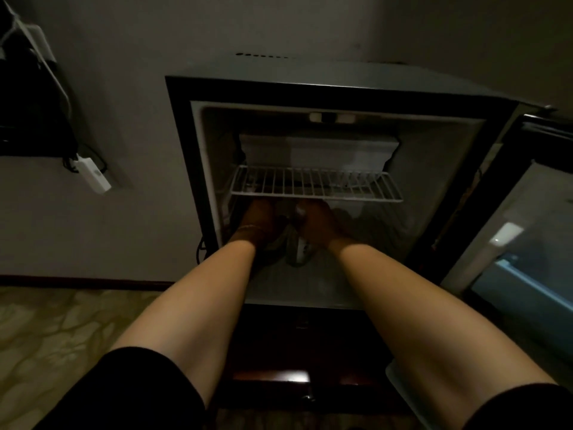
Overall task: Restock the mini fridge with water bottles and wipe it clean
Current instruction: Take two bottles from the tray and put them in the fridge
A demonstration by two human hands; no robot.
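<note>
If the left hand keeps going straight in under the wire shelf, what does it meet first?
Most likely the fridge's back wall. The left hand points into the lower compartment beneath the wire shelf, and nothing shows ahead of it there, though the space is dark and depth is unclear.

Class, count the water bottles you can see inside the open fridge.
1, the water bottle gripped by the right hand below the wire shelf. The hands may hide others.
</note>
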